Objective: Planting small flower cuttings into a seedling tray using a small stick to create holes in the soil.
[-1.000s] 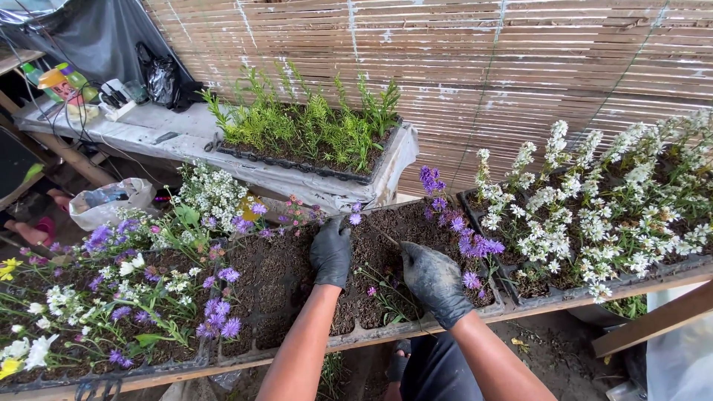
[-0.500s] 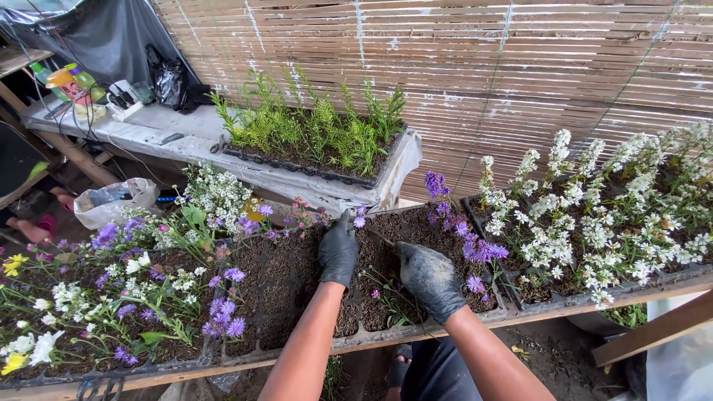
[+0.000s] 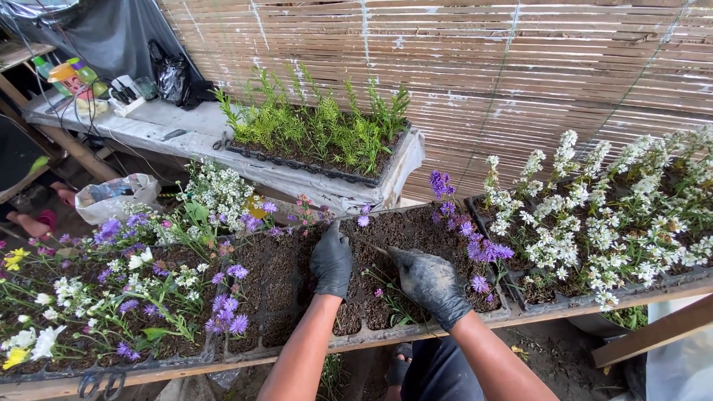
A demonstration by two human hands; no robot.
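A thin stick [image 3: 373,247] is being pinched by the right hand [image 3: 431,284]; the soil tray [image 3: 416,336] is being pressed by the flat, empty left hand [image 3: 331,260].

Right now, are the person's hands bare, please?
No, both the left hand and the right hand wear dark gloves smeared with soil.

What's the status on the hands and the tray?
Left hand flat on soil. Right hand pinching a thin stick, poking a cell of the seedling tray. Purple flowers crowd the right side.
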